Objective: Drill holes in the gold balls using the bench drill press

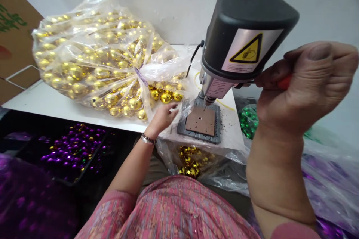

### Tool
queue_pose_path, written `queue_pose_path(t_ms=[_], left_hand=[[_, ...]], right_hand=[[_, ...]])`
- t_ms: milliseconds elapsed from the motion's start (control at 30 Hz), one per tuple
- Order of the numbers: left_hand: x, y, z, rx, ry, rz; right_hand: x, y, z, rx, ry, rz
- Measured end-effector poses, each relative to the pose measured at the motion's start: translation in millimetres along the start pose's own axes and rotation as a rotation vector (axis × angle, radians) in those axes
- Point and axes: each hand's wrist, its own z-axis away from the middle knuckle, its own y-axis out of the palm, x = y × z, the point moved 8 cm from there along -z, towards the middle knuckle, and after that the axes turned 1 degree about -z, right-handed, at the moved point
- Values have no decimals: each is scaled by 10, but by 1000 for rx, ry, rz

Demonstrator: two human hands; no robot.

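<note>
White table [42, 99], drill press [221, 18], yellow warning triangle [248, 49], print [218, 86] seemingly blurred

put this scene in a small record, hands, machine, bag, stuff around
left hand: beside gold balls near the bag; grip unclear
right hand: closed on a red knob at the machine's side
machine: black-topped drill press with yellow warning label
under drill: brown plate with a hole
bag: clear plastic bag, purple tie
lower left: purple balls
</note>
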Motion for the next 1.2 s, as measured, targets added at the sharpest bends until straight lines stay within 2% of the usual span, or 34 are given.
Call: queue_pose_path(t_ms=[67,133,267,367,433,600,733,900,1033,1200], left_hand=[[184,-200,-194,-198,-130,-154],[297,-283,-361,-257,-187,-248],[475,-226,-580,-164,-222,-214],[612,-87,-626,-83,-291,10],[626,31,-641,-50,-294,193],[553,288,-621,6,-347,515],[481,326,-496,11,-383,818],[345,351,-214,145,-399,1110],[119,425,-45,261,-333,1399],[-64,564,38,403,-273,1351]], right_hand=[[10,-14,3,-18,-39,24],[13,-19,5,-17,-71,32],[5,-33,20,0,-85,54],[22,-43,42,5,-98,74],[39,-39,58,13,-114,74],[34,-61,73,16,-126,82],[18,-82,70,25,-126,110],[37,-67,90,32,-136,147],[60,-44,106,53,-160,156],[25,-49,93,80,-122,143]])
